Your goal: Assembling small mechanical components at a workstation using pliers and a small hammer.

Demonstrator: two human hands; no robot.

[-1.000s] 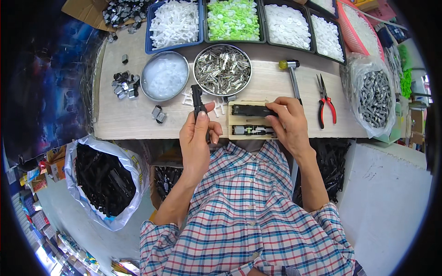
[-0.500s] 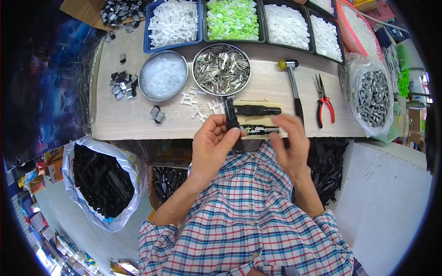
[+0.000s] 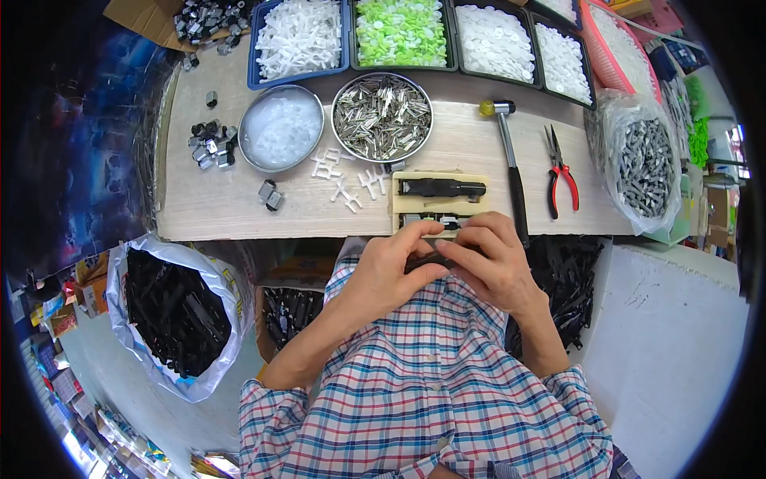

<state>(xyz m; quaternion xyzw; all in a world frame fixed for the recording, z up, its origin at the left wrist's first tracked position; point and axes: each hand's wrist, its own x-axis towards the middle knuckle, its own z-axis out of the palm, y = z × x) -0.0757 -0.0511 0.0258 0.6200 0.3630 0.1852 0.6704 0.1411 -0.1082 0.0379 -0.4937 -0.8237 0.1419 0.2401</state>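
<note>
Both hands, left hand (image 3: pixel 395 267) and right hand (image 3: pixel 487 263), pinch a small black plastic part (image 3: pixel 423 261) just below the wooden jig (image 3: pixel 439 199) at the bench (image 3: pixel 239 207) edge; it looks light, rigid, best gripped by its ends.

A second ago the left hand (image 3: pixel 388 271) held a black part (image 3: pixel 423 262) upright over the table at about 11 o'clock of the wooden jig (image 3: pixel 439 201), while the right hand (image 3: pixel 488 263) lay on the jig itself. Both hands have since drawn back toward 6 o'clock, off the table edge and close to the chest. They now meet there, fingers pinching the black part between them, lying flat.
</note>
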